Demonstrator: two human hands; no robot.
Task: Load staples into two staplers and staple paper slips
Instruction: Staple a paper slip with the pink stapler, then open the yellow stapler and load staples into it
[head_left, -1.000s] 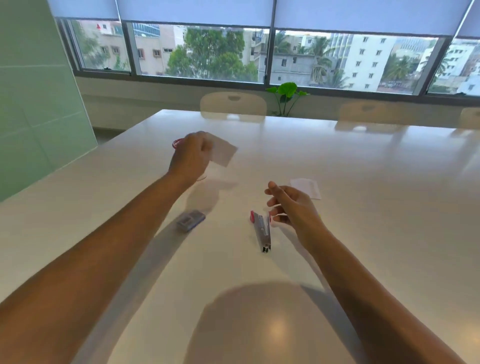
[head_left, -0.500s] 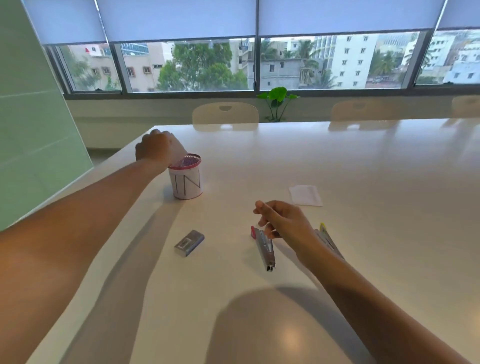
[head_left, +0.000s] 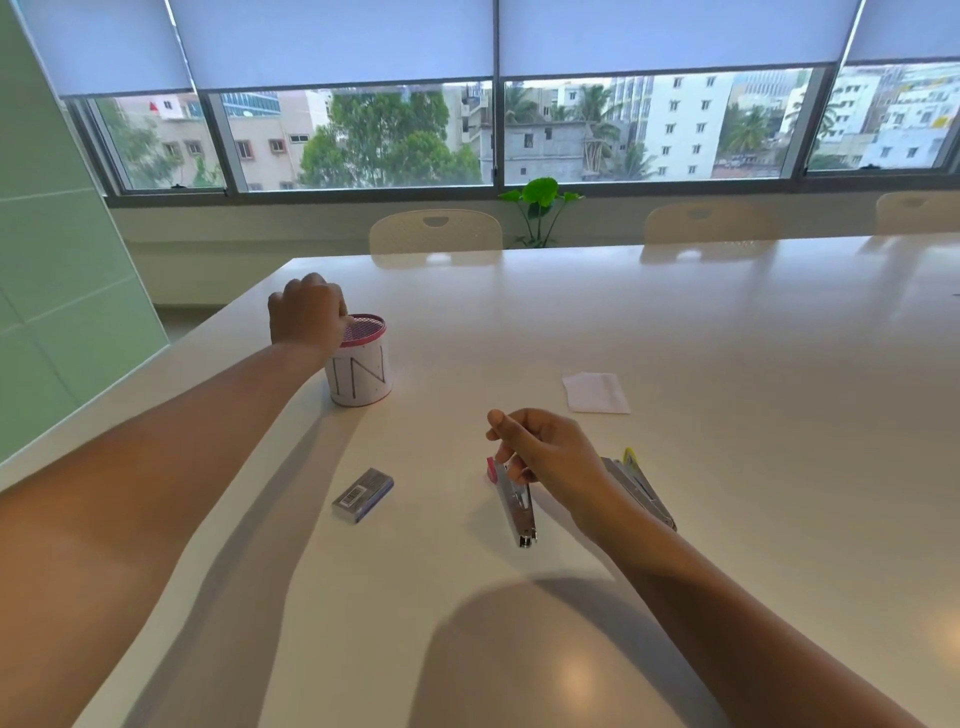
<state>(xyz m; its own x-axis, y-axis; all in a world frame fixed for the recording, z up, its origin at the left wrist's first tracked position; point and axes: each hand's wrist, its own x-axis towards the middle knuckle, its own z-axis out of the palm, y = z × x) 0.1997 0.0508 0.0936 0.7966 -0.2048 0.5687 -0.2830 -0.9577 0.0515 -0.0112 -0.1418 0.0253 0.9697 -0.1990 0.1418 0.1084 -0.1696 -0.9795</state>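
Observation:
A silver stapler with a pink end (head_left: 515, 505) lies on the white table (head_left: 727, 467). My right hand (head_left: 545, 457) is over its rear, fingers pinched on its top. A second silver stapler with a yellow end (head_left: 644, 491) lies just right of my right wrist. A small grey staple box (head_left: 362, 494) sits to the left. A white cup marked "IN" with a pink mesh rim (head_left: 359, 376) stands at the far left. My left hand (head_left: 306, 312) is curled at its rim, and nothing shows in it. White paper slips (head_left: 595, 393) lie at the far right.
The table's left edge runs close beside the cup, with a green wall (head_left: 62, 291) beyond it. Cream chairs (head_left: 435, 231) stand along the far side under the windows, and a small green plant (head_left: 540, 208) stands between them.
My left hand carried a white paper slip left to the cup; the slip is no longer visible. My right hand stayed on the pink stapler. The view shifted slightly.

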